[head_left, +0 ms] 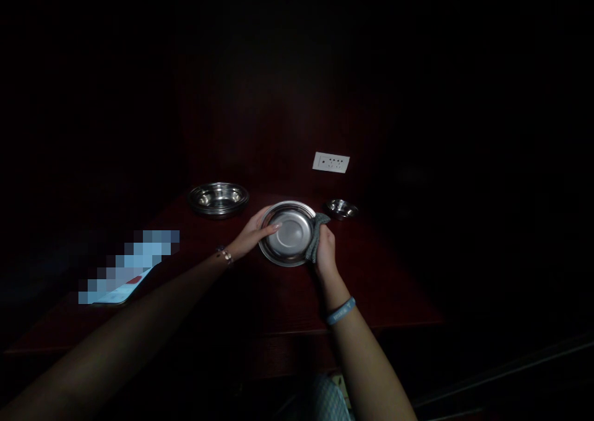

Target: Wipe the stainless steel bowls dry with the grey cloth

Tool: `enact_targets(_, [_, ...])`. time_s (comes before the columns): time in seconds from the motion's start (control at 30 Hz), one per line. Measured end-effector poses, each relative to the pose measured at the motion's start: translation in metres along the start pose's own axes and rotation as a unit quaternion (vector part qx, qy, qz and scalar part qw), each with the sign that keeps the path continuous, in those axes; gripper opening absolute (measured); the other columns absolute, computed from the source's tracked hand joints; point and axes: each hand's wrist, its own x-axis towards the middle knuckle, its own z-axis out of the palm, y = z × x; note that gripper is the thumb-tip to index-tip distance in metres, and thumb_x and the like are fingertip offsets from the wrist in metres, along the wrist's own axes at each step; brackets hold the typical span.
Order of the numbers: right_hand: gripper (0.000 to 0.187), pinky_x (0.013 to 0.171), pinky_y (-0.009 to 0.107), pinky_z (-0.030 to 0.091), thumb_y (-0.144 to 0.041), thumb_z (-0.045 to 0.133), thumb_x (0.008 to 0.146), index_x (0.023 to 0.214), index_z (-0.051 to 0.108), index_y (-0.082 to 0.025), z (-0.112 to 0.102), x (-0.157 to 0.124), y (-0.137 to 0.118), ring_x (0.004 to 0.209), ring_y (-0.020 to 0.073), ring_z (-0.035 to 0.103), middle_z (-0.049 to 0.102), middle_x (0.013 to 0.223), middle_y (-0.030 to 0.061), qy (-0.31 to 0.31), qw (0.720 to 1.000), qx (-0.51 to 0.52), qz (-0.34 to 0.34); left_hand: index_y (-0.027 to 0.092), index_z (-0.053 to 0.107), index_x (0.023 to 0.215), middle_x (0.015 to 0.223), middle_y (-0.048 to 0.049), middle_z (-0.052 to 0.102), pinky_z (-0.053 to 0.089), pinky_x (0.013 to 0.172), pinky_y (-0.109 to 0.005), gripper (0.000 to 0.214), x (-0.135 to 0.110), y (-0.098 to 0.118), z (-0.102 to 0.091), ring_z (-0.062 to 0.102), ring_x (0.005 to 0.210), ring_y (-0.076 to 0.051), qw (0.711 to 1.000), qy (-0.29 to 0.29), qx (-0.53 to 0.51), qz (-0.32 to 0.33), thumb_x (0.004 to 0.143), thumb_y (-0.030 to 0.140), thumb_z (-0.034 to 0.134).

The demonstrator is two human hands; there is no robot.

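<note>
A shiny metal bowl (pixel 291 232), wide and shallow, is held up over the dark red table, its inside tilted toward me. My left hand (pixel 257 232) grips its left rim, with the thumb over the inner side and the fingers behind. At the right rim, my right hand (pixel 326 251) is closed on a grey-green cloth (pixel 316 238) folded over the bowl's edge. Most of the right fingers are hidden behind cloth and bowl. A stack of similar metal bowls (pixel 218 199) stands to the left, and a smaller metal bowl (pixel 341 209) sits behind to the right.
The dark red table (pixel 371 285) ends in a front edge close to me. A lit phone-like screen (pixel 116 292), partly blurred out, is at the left. A white power socket (pixel 331 162) is on the back panel. The surroundings are very dark.
</note>
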Motion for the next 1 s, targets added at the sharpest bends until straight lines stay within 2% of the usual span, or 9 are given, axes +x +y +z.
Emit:
enact_targets(0.1, [0.027,0.055,0.025,0.037,-0.045,0.057,0.080,0.067,0.048,-0.023,0.001,-0.001,-0.001,0.056,0.0109,0.042,0.049,0.060,-0.0061,0.007,0.998,0.039,0.044,0.020,0.052,0.128,0.123,-0.0097,0.068,0.045,0.108,-0.047,0.068,-0.003,-0.004,0.003,0.062,0.119,-0.031,0.999,0.021,-0.016,-0.017,0.070,0.042,0.082])
enact_targets(0.2, [0.025,0.058,0.025,0.039,-0.043,0.058,0.080,0.068,0.050,-0.023,0.002,-0.001,-0.002,0.058,0.0112,0.045,0.050,0.060,-0.0063,0.022,0.998,0.049,0.038,0.024,0.041,0.128,0.110,-0.0052,0.068,0.050,0.099,-0.044,0.070,-0.005,-0.008,0.003,0.067,0.104,-0.025,0.997,0.041,-0.047,-0.053,0.073,0.045,0.080])
enact_targets(0.27, [0.025,0.059,0.025,0.040,-0.043,0.059,0.081,0.069,0.051,-0.022,0.002,-0.001,-0.002,0.059,0.0113,0.046,0.051,0.061,-0.0059,0.043,0.997,0.061,0.030,0.025,0.040,0.123,0.107,-0.0036,0.066,0.051,0.097,-0.041,0.068,-0.006,-0.011,0.004,0.067,0.101,-0.022,0.996,0.036,-0.058,-0.063,0.073,0.045,0.080])
enact_targets(0.43, [0.026,0.066,0.026,0.046,-0.045,0.058,0.082,0.075,0.057,-0.020,0.003,0.002,-0.002,0.065,0.0125,0.053,0.060,0.068,-0.0035,0.095,0.987,0.117,0.050,0.028,0.034,0.126,0.121,-0.0063,0.060,0.056,0.090,-0.043,0.076,-0.012,-0.017,0.012,0.065,0.103,-0.023,0.992,0.003,-0.056,-0.115,0.070,0.043,0.084])
enact_targets(0.63, [0.023,0.070,0.027,0.048,-0.044,0.057,0.082,0.078,0.059,-0.021,0.005,0.003,0.001,0.068,0.0132,0.055,0.063,0.072,-0.0030,0.072,0.989,0.119,0.056,0.033,0.033,0.136,0.138,-0.0092,0.053,0.062,0.081,-0.042,0.079,-0.016,-0.011,0.018,0.061,0.116,-0.028,0.989,0.016,-0.080,-0.120,0.074,0.043,0.080])
enact_targets(0.73, [0.023,0.070,0.027,0.048,-0.044,0.057,0.082,0.079,0.059,-0.022,0.005,0.002,0.003,0.069,0.0134,0.056,0.063,0.075,-0.0029,0.038,0.994,0.095,0.041,0.034,0.036,0.140,0.142,-0.0096,0.051,0.062,0.084,-0.048,0.076,-0.015,-0.009,0.017,0.058,0.121,-0.032,0.990,0.036,-0.089,-0.104,0.077,0.046,0.076])
enact_targets(0.8, [0.022,0.069,0.027,0.048,-0.044,0.058,0.082,0.078,0.059,-0.022,0.004,0.001,0.004,0.067,0.0129,0.054,0.061,0.072,-0.0037,0.020,0.997,0.075,0.029,0.033,0.037,0.141,0.144,-0.0100,0.051,0.059,0.092,-0.052,0.076,-0.013,-0.011,0.015,0.055,0.127,-0.034,0.991,0.050,-0.078,-0.092,0.078,0.047,0.076])
enact_targets(0.9, [0.024,0.065,0.026,0.045,-0.045,0.058,0.082,0.074,0.056,-0.022,0.003,0.000,0.005,0.063,0.0121,0.049,0.056,0.067,-0.0056,0.010,0.999,0.046,0.024,0.026,0.041,0.140,0.147,-0.0114,0.051,0.043,0.113,-0.054,0.078,-0.008,-0.012,0.012,0.045,0.139,-0.034,0.996,0.072,-0.039,-0.028,0.075,0.045,0.078])
enact_targets(1.0, [0.026,0.062,0.026,0.043,-0.045,0.058,0.082,0.069,0.053,-0.023,0.002,0.000,0.003,0.060,0.0116,0.045,0.053,0.064,-0.0064,0.006,0.999,0.034,0.026,0.021,0.045,0.138,0.147,-0.0130,0.052,0.029,0.122,-0.051,0.077,-0.004,-0.009,0.009,0.043,0.143,-0.033,0.997,0.076,-0.005,0.032,0.073,0.046,0.078])
